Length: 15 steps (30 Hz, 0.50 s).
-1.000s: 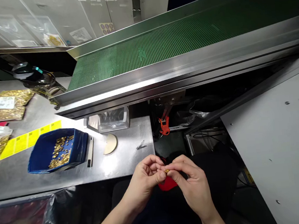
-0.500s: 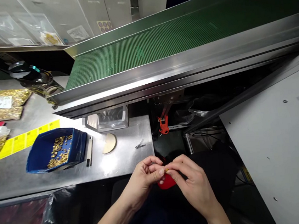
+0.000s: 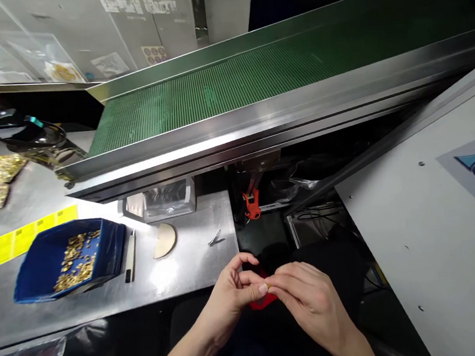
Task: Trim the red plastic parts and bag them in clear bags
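Over the lap, my left hand (image 3: 236,291) and my right hand (image 3: 310,300) meet at their fingertips. A tiny gold piece (image 3: 268,286) is pinched between them, mostly covered by the fingers. The thumb and index finger of each hand press on it. Behind and below the fingertips shows a red item (image 3: 264,301), partly hidden; whether a hand touches it I cannot tell. To the left on the metal table, a blue bin (image 3: 32,267) holds many small gold pieces (image 3: 76,263).
A green conveyor (image 3: 195,94) with a metal side rail crosses above the metal table (image 3: 196,273). Near the bin lie a cutter (image 3: 130,258), a half-round beige piece (image 3: 165,240), tweezers (image 3: 214,237) and a yellow label strip (image 3: 23,239). A white panel (image 3: 421,226) stands at right.
The view has shifted, so the table and bin appear further left and lower. My hands still pinch the gold piece; my left index finger is raised more, and less of the red item shows.
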{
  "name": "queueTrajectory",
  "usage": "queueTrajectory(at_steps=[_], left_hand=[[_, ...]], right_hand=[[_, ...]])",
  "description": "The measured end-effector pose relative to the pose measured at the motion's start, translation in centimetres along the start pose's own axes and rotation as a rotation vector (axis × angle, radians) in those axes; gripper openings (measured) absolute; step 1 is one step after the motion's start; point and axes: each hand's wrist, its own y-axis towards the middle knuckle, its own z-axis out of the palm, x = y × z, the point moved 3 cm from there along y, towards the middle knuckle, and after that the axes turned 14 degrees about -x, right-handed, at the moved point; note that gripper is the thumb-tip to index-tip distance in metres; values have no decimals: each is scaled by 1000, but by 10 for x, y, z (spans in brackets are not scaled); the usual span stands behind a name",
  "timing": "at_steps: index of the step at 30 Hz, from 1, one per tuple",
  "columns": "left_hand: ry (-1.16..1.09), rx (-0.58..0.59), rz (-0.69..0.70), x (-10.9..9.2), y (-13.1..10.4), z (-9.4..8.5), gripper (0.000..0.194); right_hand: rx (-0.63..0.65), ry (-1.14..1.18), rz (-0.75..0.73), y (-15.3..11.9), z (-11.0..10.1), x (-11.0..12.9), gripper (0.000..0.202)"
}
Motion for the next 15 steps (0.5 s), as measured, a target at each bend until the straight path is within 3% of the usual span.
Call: queueTrajectory(at_steps=[6,13,15], left_hand=[[19,72,-17,7,9,-6,55],[-116,115,-73,19,3,-20,60],[-108,101,-96,26,2,-29,62]], right_hand=[[87,-170,-90,1,-1,14,18],[24,-77,79,-7,16,23,10],[48,-113,70,-13,22,25,11]])
